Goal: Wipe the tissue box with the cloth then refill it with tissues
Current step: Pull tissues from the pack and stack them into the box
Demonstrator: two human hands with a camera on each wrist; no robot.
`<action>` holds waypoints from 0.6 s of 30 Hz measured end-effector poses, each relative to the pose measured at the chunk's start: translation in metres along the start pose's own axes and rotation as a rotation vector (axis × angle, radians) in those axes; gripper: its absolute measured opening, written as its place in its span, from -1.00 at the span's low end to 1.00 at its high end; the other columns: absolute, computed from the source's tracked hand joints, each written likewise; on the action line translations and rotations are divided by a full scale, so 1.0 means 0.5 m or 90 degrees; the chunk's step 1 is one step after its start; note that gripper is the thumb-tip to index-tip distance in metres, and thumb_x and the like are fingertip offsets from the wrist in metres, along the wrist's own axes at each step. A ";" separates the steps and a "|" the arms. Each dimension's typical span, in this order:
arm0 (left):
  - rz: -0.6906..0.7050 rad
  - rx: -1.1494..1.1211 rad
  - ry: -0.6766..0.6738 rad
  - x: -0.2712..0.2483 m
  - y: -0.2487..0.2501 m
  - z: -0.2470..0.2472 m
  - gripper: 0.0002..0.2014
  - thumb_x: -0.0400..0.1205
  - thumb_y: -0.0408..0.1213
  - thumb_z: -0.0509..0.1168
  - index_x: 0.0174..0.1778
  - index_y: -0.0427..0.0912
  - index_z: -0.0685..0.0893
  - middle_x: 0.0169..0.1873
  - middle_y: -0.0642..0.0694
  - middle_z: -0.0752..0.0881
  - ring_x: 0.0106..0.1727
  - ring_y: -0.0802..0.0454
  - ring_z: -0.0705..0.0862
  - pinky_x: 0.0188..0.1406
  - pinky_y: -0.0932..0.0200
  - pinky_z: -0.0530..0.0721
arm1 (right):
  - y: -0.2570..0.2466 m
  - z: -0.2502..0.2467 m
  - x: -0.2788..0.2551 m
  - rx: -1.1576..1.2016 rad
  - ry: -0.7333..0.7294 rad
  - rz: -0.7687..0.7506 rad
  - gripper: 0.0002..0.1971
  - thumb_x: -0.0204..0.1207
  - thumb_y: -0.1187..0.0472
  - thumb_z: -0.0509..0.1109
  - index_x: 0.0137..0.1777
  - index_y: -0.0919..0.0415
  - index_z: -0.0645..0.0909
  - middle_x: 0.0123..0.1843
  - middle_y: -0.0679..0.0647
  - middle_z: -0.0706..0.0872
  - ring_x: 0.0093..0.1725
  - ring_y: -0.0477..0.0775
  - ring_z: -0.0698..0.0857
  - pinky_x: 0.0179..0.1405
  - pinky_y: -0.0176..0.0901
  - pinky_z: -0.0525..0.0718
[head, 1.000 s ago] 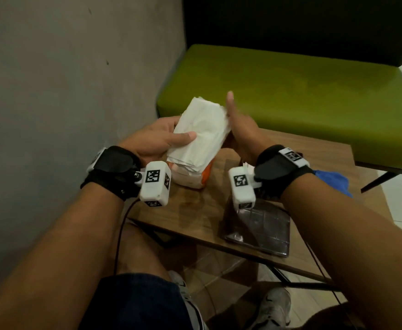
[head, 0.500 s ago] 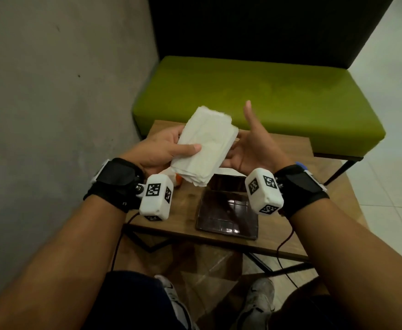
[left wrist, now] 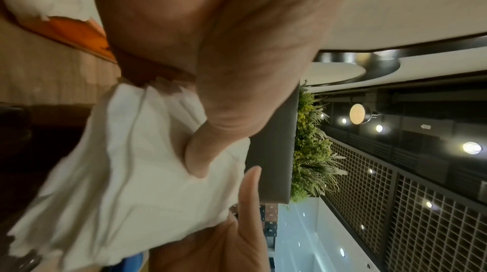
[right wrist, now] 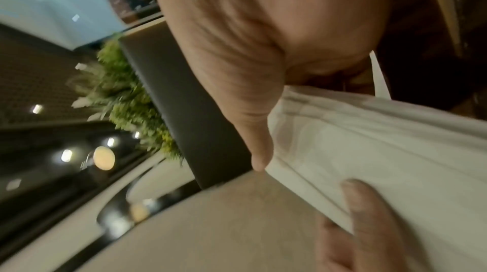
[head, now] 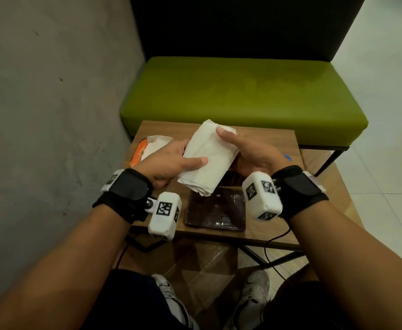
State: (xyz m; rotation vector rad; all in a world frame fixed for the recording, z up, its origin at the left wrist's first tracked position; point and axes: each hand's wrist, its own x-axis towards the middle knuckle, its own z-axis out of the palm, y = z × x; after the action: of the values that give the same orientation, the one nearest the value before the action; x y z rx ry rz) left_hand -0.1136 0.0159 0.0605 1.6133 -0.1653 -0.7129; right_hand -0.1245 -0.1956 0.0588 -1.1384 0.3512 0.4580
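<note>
Both hands hold a white stack of tissues (head: 207,160) above the small wooden table (head: 266,144). My left hand (head: 171,163) grips its left side, thumb pressed on top (left wrist: 197,157). My right hand (head: 247,153) cups the right side from beneath, thumb lying over the far corner. In the right wrist view the stack of tissues (right wrist: 382,151) fills the right half. The dark brown tissue box (head: 216,210) lies on the table just under the stack. A bit of blue cloth (head: 288,158) shows behind my right hand.
An orange and white tissue wrapper (head: 147,148) lies on the table's far left. A green bench seat (head: 243,96) stands behind the table, and a grey wall (head: 52,91) runs along the left. My shoes (head: 252,301) are below the table's near edge.
My right hand has closed in from an upright open palm to cup the stack with its thumb on top. The stack has come lower over the table and box. The view tilted down.
</note>
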 end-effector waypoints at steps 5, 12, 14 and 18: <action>0.053 0.057 0.085 0.010 -0.017 0.048 -0.71 0.82 0.00 0.39 0.33 -0.09 0.75 0.13 -0.12 0.93 0.14 -0.06 0.92 0.04 0.06 0.89 | 0.036 0.011 0.004 -0.045 0.049 -0.128 -0.59 0.76 0.20 0.47 0.52 0.32 0.51 0.35 0.35 0.80 0.16 0.26 0.86 -0.06 0.13 0.91; 0.043 0.028 0.218 0.045 -0.034 0.058 -0.48 0.86 0.21 0.18 0.22 -0.16 0.84 0.11 -0.22 0.92 0.20 -0.25 0.90 0.35 -0.40 0.80 | 0.052 -0.009 -0.002 -0.099 0.055 -0.179 -0.68 0.82 0.23 0.38 0.52 0.24 0.53 0.38 0.30 0.79 0.19 0.21 0.84 -0.13 0.05 0.87; 0.023 0.021 0.220 0.048 -0.030 0.061 -0.46 0.87 0.24 0.14 0.16 -0.13 0.84 0.07 -0.21 0.93 0.14 -0.21 0.92 0.29 -0.29 0.86 | 0.053 -0.010 -0.001 -0.120 0.069 -0.182 -0.71 0.83 0.22 0.37 0.50 0.21 0.55 0.36 0.28 0.79 0.15 0.18 0.85 -0.21 0.00 0.85; 0.053 0.071 0.172 0.054 -0.031 0.065 -0.53 0.86 0.15 0.26 0.16 -0.22 0.81 0.03 -0.20 0.93 0.07 -0.22 0.92 0.08 -0.15 0.84 | 0.053 -0.011 0.004 -0.141 0.084 -0.176 -0.70 0.82 0.20 0.39 0.49 0.19 0.54 0.34 0.27 0.80 0.18 0.23 0.85 -0.26 -0.03 0.84</action>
State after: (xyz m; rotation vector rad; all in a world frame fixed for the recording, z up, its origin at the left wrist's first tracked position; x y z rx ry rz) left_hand -0.1140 -0.0221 0.0365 1.7817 -0.0751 -0.4225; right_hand -0.1370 -0.1911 0.0349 -1.4145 0.2558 0.1820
